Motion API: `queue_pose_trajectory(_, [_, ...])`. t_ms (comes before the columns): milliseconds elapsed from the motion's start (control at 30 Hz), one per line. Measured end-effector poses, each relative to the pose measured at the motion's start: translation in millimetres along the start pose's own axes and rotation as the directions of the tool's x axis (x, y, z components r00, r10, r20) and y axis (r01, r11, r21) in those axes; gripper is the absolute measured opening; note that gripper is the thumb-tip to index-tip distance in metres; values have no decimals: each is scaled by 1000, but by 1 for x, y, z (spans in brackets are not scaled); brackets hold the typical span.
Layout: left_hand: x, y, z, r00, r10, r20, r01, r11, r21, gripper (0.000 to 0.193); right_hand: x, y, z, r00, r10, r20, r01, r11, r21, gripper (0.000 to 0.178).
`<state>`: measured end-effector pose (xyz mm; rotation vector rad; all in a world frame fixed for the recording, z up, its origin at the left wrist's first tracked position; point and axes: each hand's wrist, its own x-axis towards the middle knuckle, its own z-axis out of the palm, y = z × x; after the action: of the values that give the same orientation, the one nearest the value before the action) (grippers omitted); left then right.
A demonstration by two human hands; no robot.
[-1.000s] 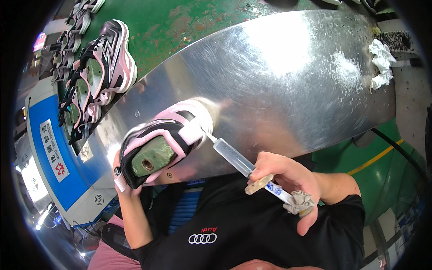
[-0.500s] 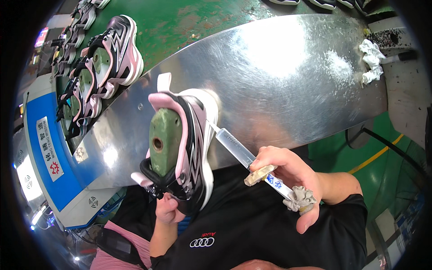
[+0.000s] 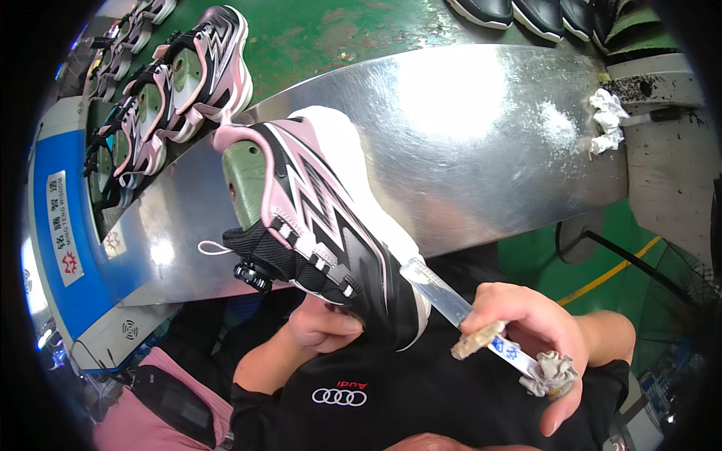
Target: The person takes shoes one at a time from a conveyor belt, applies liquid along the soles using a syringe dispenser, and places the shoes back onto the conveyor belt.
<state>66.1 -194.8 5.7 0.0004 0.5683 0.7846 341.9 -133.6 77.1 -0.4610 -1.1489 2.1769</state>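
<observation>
On your left, pink-and-black sneakers (image 3: 218, 64) stand in a row. Next, your left hand (image 3: 323, 328) has its fingers closed on a tilted pink, black and white sneaker (image 3: 331, 218) over the near edge of the shiny metal table (image 3: 489, 188). Your right hand (image 3: 526, 331) grips a clear plastic syringe (image 3: 445, 297), tip at the white sole.

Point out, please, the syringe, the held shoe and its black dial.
Syringe (image 3: 444, 295), head view: on its clear barrel.
Held shoe (image 3: 325, 218), head view: on its side panel.
Black dial (image 3: 252, 276), head view: on its middle.
</observation>
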Motion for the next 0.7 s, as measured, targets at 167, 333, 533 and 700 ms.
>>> queue_pose_trajectory(167, [29,-5,8,988,-92,124,92,996,0,53,-22,-29,7,999,10,-40,-19,975,-223,97])
queue_pose_trajectory(333, [59,-6,26,962,-44,268,78,990,-118,38,-37,-47,7,996,-78,39,87,889,-449,81])
queue_pose_trajectory(533, [87,-11,30,966,17,256,7,996,-94,50,-49,-40,15,985,-170,-33,117,796,-594,86])
queue_pose_trajectory(700, [101,-10,35,971,50,235,-20,992,-128,69,-51,-32,15,966,-257,-30,166,706,-689,92])
